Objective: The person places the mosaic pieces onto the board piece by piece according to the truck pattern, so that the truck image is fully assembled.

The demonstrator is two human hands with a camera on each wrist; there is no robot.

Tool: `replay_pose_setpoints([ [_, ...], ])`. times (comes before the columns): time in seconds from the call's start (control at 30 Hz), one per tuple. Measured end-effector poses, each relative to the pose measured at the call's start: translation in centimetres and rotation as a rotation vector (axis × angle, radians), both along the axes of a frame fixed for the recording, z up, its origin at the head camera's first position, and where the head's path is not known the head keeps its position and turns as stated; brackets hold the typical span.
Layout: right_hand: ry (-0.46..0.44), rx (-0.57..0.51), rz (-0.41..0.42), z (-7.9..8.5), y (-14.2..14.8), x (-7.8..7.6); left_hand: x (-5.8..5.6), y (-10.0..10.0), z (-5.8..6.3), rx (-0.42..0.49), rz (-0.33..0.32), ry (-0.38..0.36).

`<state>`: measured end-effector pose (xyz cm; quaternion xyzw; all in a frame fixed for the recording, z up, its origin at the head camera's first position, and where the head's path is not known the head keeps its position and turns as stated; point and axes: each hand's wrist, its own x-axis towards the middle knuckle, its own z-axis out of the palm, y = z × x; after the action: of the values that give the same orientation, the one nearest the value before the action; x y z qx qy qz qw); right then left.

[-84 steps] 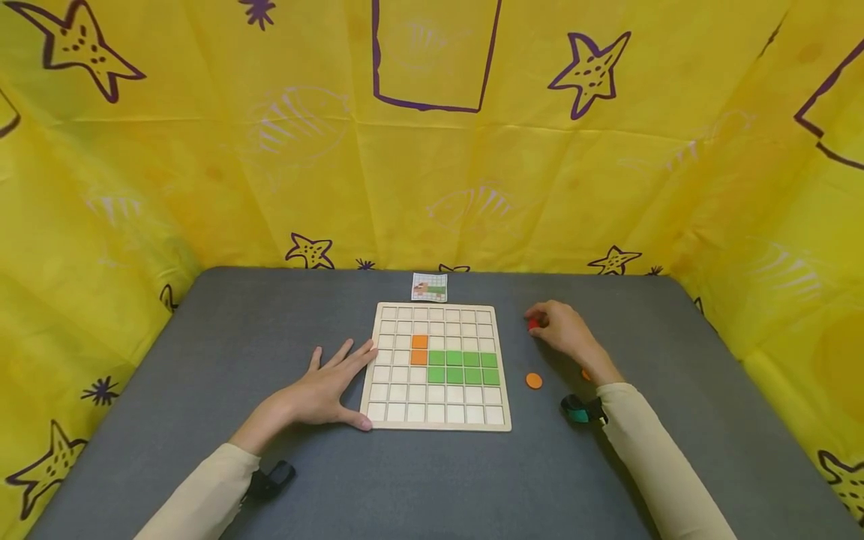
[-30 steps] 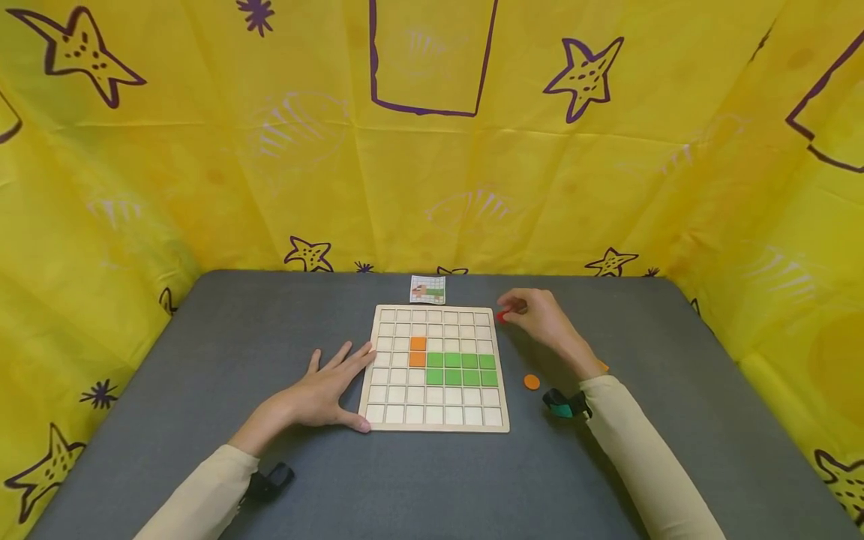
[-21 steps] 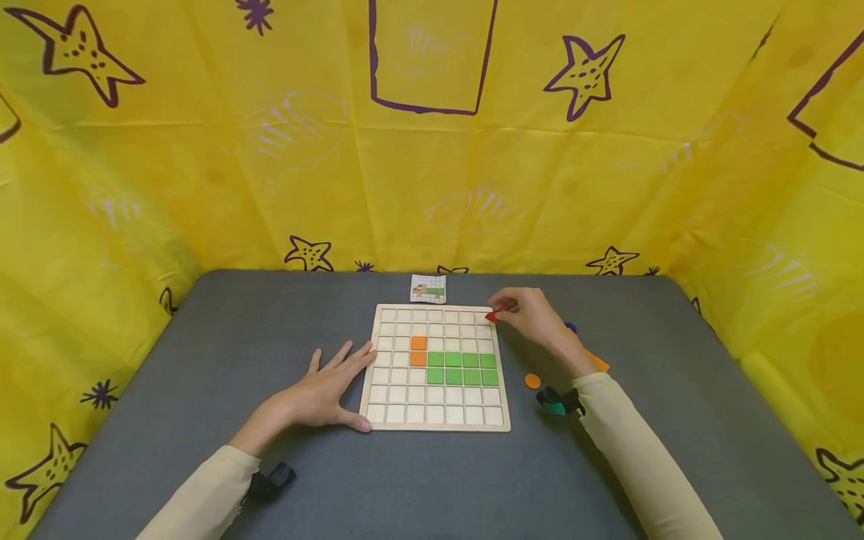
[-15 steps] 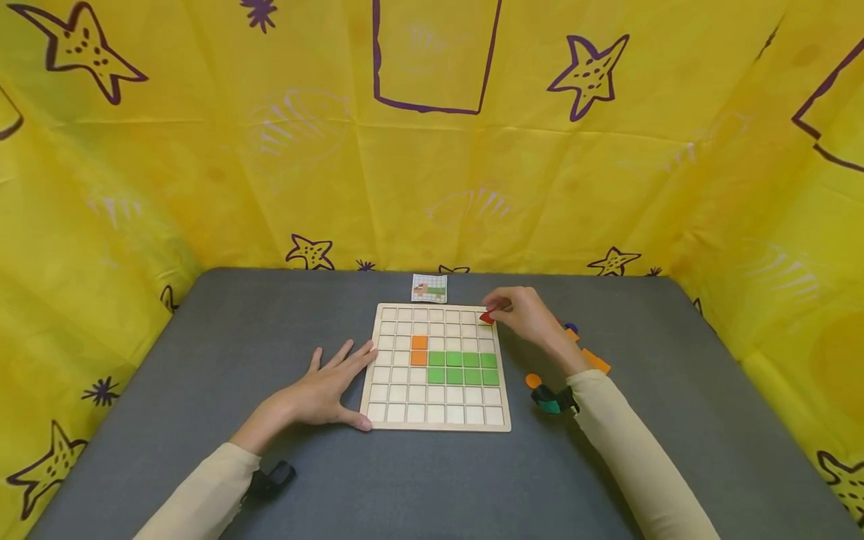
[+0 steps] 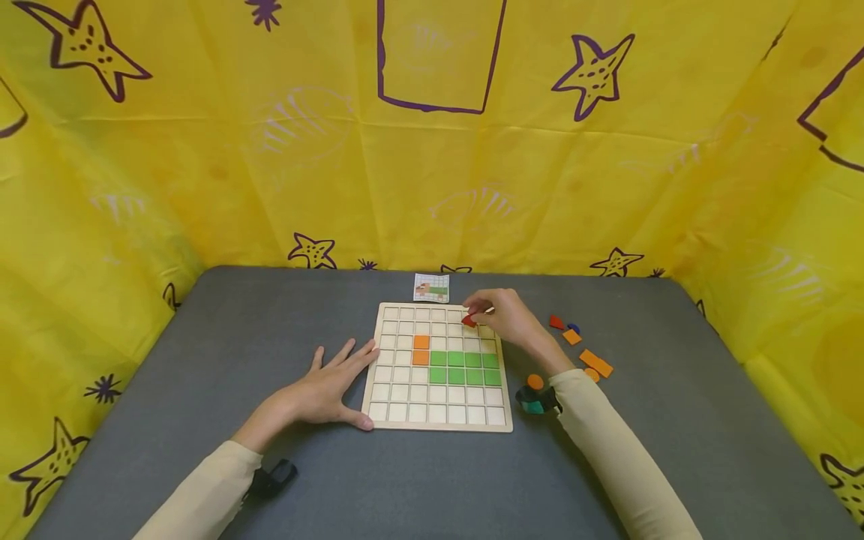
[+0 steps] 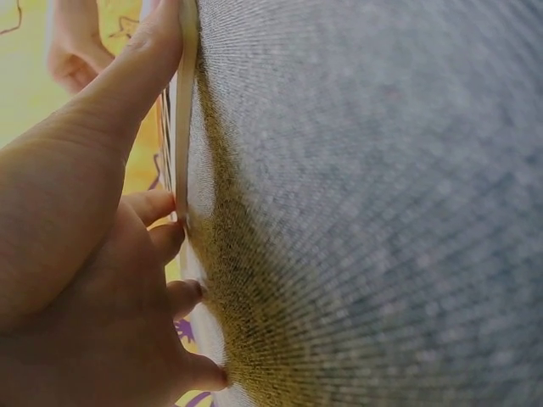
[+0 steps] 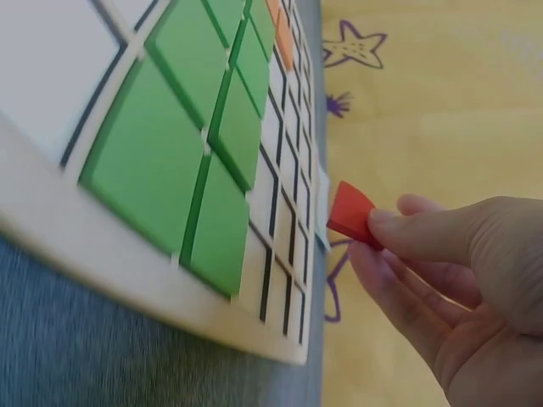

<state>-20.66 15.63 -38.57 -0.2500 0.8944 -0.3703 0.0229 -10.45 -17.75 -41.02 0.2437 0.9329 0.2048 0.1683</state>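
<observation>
The held piece [image 7: 348, 214] is red, the gridded board [image 5: 439, 427] cream, the starfish-patterned cloth [image 5: 418, 172] yellow.

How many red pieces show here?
2: one red piece held in the right grip; a second red piece on the table, near the dark blue piece. More may be hidden.

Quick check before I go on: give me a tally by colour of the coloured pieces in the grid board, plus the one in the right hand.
Green squares in the grid board: 8
Orange squares in the grid board: 2
Red piece pinched in the right hand: 1
Total: 11
</observation>
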Motion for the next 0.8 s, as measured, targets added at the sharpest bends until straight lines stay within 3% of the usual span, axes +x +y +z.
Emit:
replay_pose_setpoints([
  [0.33, 0.011, -0.026, 0.087, -0.4, -2.0, 0.5, 0.0, 0.1, 0.0, -0.007, -0.001, 0.002],
  [0.8, -0.006, -0.052, 0.136, -0.7, -5.2, 0.9, 0.1, 0.0, 0.1, -0.003, -0.003, 0.003],
])
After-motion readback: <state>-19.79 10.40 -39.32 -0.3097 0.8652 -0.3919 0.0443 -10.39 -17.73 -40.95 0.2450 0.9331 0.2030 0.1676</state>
